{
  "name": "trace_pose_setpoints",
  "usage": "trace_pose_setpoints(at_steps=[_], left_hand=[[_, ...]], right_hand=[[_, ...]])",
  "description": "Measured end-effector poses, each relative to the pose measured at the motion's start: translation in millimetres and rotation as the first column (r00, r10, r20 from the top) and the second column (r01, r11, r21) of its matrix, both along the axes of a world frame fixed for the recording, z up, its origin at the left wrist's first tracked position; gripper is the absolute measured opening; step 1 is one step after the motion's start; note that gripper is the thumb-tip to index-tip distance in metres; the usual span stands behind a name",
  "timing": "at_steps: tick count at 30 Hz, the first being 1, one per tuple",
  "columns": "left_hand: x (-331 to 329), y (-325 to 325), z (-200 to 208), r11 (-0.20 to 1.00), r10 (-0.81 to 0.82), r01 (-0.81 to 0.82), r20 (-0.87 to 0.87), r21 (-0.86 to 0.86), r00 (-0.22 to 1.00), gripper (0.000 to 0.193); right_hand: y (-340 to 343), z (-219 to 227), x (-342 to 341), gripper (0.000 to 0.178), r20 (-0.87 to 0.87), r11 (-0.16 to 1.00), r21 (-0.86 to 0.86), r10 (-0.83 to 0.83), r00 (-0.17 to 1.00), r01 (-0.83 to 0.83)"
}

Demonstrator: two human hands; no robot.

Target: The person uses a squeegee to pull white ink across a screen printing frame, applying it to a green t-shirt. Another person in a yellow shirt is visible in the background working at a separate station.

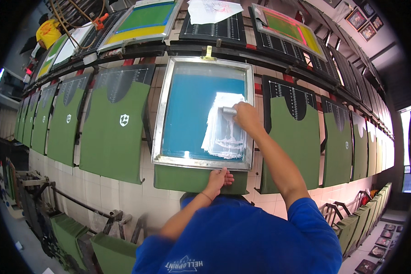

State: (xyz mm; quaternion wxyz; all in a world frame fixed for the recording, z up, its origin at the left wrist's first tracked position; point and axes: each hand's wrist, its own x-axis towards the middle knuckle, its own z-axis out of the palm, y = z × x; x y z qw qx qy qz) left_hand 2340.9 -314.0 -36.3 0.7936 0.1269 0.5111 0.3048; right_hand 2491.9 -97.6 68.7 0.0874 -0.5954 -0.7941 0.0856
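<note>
A metal-framed printing screen with blue mesh lies on a green garment on the long table. White ink is smeared over the right part of the mesh. My right hand grips a squeegee pressed on the ink near the screen's upper right. My left hand rests flat on the near frame edge, holding it down.
Green garments with white emblems lie in a row on both sides. A second row behind holds more framed screens and a white cloth. A person in yellow stands far left. Racks stand at the lower right.
</note>
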Motion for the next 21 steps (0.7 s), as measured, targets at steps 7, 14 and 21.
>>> trace_pose_setpoints(at_steps=[7,14,21], left_hand=[[-34.9,14.4,25.3,0.922,-0.37,0.385,-0.228,0.026,0.901,0.043],[-45.7,55.7,99.5,0.066,0.384,0.842,-0.792,0.535,0.474,0.034],[-26.7,213.6,67.7,-0.069,0.391,0.845,-0.765,0.531,0.512,0.034]], right_hand=[[-148.8,-7.5,-11.0,0.04,-0.12,0.996,-0.084,0.031,0.992,-0.041],[-170.7,-25.3,-25.2,0.034,-0.222,0.991,0.131,0.001,0.975,0.029],[-17.0,-9.0,-6.9,0.017,-0.066,0.995,0.08,-0.055,0.996,0.06]])
